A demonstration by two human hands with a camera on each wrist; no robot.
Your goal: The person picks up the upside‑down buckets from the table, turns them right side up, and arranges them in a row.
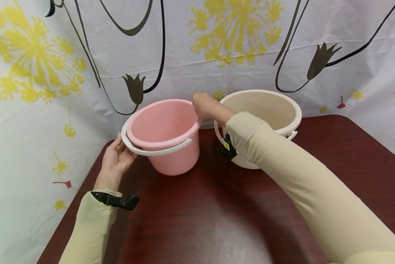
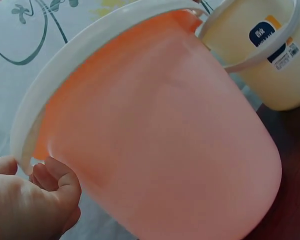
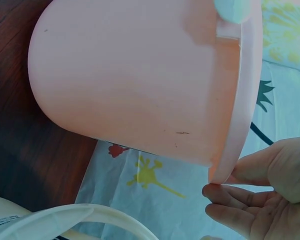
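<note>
A pink bucket (image 1: pixel 176 157) with a white handle (image 1: pixel 161 151) is at the back left of the table, its mouth tipped toward the left. My left hand (image 1: pixel 116 159) grips its left edge, where the handle lies against the rim; the left wrist view shows the thumb and curled fingers (image 2: pixel 62 180) there. On the opposite side, my right hand (image 1: pixel 205 106) pinches the pink rim between thumb and fingers, clearest in the right wrist view (image 3: pixel 260 187). A cream bucket (image 1: pixel 291 113) stands to the right, partly hidden by my right forearm.
The dark reddish-brown table (image 1: pixel 184 220) spreads in front of both buckets. A white sheet with flower prints (image 1: pixel 184 51) hangs behind and along the left side. The cream bucket's handle (image 2: pixel 265 50) hangs down across its side, near a label (image 2: pixel 286 56).
</note>
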